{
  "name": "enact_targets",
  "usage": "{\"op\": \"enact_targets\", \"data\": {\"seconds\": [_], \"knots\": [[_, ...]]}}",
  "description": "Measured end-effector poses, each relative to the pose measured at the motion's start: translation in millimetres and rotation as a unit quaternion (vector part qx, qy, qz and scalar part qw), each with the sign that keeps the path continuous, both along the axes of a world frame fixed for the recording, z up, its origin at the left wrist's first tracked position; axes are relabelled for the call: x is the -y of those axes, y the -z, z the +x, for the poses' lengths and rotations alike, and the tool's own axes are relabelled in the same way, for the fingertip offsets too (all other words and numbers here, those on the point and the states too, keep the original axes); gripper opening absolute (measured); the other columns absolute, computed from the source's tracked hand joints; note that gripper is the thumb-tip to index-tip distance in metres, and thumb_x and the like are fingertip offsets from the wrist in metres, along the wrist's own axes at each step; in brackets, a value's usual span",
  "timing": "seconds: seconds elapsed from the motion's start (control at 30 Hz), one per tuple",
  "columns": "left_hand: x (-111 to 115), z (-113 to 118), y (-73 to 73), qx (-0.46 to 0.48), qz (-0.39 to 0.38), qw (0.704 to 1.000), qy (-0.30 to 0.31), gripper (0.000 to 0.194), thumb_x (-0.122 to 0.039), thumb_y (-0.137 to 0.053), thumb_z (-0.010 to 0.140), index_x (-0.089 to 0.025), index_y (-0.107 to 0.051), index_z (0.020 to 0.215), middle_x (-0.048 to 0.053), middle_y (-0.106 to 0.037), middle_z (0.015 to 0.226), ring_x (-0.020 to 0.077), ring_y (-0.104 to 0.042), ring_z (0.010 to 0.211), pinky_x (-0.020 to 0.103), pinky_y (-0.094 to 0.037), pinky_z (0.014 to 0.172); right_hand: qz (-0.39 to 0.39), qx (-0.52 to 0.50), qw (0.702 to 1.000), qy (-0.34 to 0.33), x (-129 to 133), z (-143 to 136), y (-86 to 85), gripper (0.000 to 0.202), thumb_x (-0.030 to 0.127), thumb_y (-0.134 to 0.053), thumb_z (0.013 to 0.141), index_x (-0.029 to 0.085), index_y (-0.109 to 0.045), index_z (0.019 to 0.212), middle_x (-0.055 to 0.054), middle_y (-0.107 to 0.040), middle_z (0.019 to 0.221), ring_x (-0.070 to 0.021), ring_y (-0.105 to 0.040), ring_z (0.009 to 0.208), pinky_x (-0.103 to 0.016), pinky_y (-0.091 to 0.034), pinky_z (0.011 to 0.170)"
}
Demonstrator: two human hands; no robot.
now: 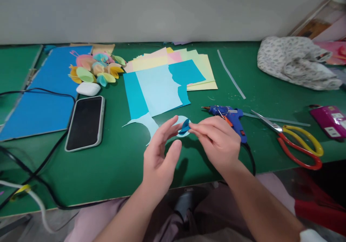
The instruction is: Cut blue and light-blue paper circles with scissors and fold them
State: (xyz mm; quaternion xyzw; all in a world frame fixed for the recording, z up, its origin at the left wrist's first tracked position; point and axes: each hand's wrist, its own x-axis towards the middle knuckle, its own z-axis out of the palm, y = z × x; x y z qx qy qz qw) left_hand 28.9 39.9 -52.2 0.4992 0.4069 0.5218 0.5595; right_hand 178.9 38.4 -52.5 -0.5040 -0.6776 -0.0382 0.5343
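My right hand (220, 141) pinches the edge of a small folded blue paper piece (185, 127) between thumb and fingertips. Beside it, my left hand (162, 155) is open, thumb apart from the fingers; its fingertips are near the folded piece, and I cannot tell if they touch it. Behind the folded piece shows a pale blue paper circle (178, 119), partly hidden by my hands. A pale blue offcut (149, 122) with a curved cut edge lies left of my left hand. Just past my right hand rests a blue glue gun (236, 116).
Sheets of blue paper (159, 94) and pastel paper (207, 67) lie at the back. Left are paper flowers (94, 69), a white case (88, 88), a phone (85, 123) and black cables (40, 175). Right are scissors (283, 130), a glue stick (231, 74), a purple device (328, 121) and patterned cloth (294, 61).
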Motion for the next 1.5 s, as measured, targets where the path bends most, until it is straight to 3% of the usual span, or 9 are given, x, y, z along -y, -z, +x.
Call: {"op": "enact_targets", "data": {"seconds": [0.2,0.47,0.73,1.03,1.13,1.3,1.5], "knots": [[-5.5,3.1,-1.1,0.078,-0.043,0.996,0.001,0.027,-0.030,-0.065,0.085,-0.027,-0.068,0.111,0.002,-0.075,0.101,0.0175,-0.068,0.099,0.028,-0.052,0.088,-0.024,-0.054,0.998,-0.005,0.0,0.4,-0.7,0.012,0.009,-0.072,0.079,0.021,-0.076,0.079,-0.003,-0.070,0.068,-0.0151,-0.064,0.062,-0.028,-0.053,0.056],[-5.9,0.0,-0.4,0.078,-0.056,0.995,0.017,0.025,-0.030,-0.064,0.085,-0.026,-0.069,0.109,0.002,-0.076,0.096,0.0173,-0.070,0.091,0.028,-0.053,0.084,-0.049,-0.087,0.995,-0.002,-0.4,0.7,-1.6,0.010,0.015,-0.072,0.081,0.024,-0.077,0.078,-0.001,-0.071,0.068,-0.0153,-0.065,0.061,-0.029,-0.054,0.058],[-1.3,0.8,4.9,0.080,-0.018,0.997,0.002,0.029,-0.027,-0.060,0.088,-0.029,-0.067,0.117,0.003,-0.072,0.115,0.0210,-0.066,0.110,0.030,-0.053,0.091,-0.045,-0.089,0.995,0.005,-0.8,-0.3,-1.3,0.011,0.013,-0.072,0.080,0.023,-0.076,0.076,-0.001,-0.070,0.067,-0.0151,-0.065,0.061,-0.028,-0.054,0.058],[6.3,-2.0,6.7,0.015,0.069,0.994,0.080,0.047,-0.023,-0.055,0.091,-0.038,-0.050,0.136,-0.002,-0.057,0.138,0.0216,-0.048,0.132,0.033,-0.041,0.109,-0.002,-0.029,1.000,0.011,0.6,-3.1,2.4,0.014,0.007,-0.071,0.080,0.020,-0.076,0.082,-0.003,-0.070,0.069,-0.0154,-0.064,0.063,-0.028,-0.052,0.057],[4.2,-1.4,7.8,0.057,0.034,0.994,0.088,0.046,-0.030,-0.055,0.092,-0.041,-0.048,0.136,-0.003,-0.054,0.141,0.0203,-0.046,0.134,0.032,-0.040,0.109,0.017,-0.004,1.000,0.024,0.4,-5.3,4.2,0.016,0.005,-0.069,0.080,0.020,-0.075,0.085,-0.004,-0.069,0.069,-0.0158,-0.063,0.063,-0.028,-0.052,0.057],[-1.0,0.3,7.5,0.142,-0.057,0.985,0.073,0.047,-0.039,-0.050,0.093,-0.034,-0.045,0.140,0.003,-0.064,0.130,0.0208,-0.053,0.127,0.032,-0.045,0.104,0.044,0.028,0.998,0.044,-1.4,-5.2,6.5,0.016,0.003,-0.070,0.079,0.018,-0.073,0.084,-0.004,-0.068,0.067,-0.0158,-0.061,0.062,-0.028,-0.051,0.056],[-1.3,-2.0,8.7,0.135,-0.053,0.986,0.087,0.056,-0.045,-0.052,0.091,-0.034,-0.038,0.144,0.004,-0.064,0.130,0.0226,-0.053,0.127,0.034,-0.044,0.106,0.036,0.057,0.997,0.032,-2.1,-4.5,6.9,0.017,0.001,-0.068,0.079,0.017,-0.072,0.085,-0.005,-0.069,0.067,-0.0160,-0.062,0.062,-0.028,-0.052,0.056]]}}
